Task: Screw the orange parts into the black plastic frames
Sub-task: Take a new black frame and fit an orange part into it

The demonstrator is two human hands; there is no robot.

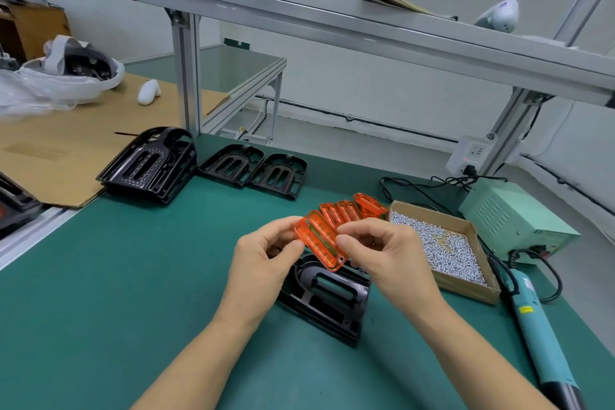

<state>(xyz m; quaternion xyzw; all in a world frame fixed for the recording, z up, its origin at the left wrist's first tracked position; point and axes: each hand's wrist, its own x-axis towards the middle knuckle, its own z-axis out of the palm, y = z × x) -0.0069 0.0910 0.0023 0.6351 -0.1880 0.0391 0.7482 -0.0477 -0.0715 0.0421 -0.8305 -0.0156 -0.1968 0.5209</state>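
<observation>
Orange part (pixel 321 241) is pinched at its edges by the left hand (pixel 263 263) and right hand (pixel 382 253), raised just above a black frame (pixel 327 301) on the green desk (pixel 116 293).

A translucent orange part (pixel 321 240) is held tilted above a black plastic frame (pixel 327 301) lying flat on the green mat (pixel 133 276).

Bright, even light falls from above, leaving only soft, short shadows on the green mat (pixel 133 276). Wide-angle distortion bends the aluminium beam (pixel 332 20) and the far edges. The far-left plastic bag (pixel 30 93) is smeared with blur, while the near centre stays fairly sharp.
</observation>
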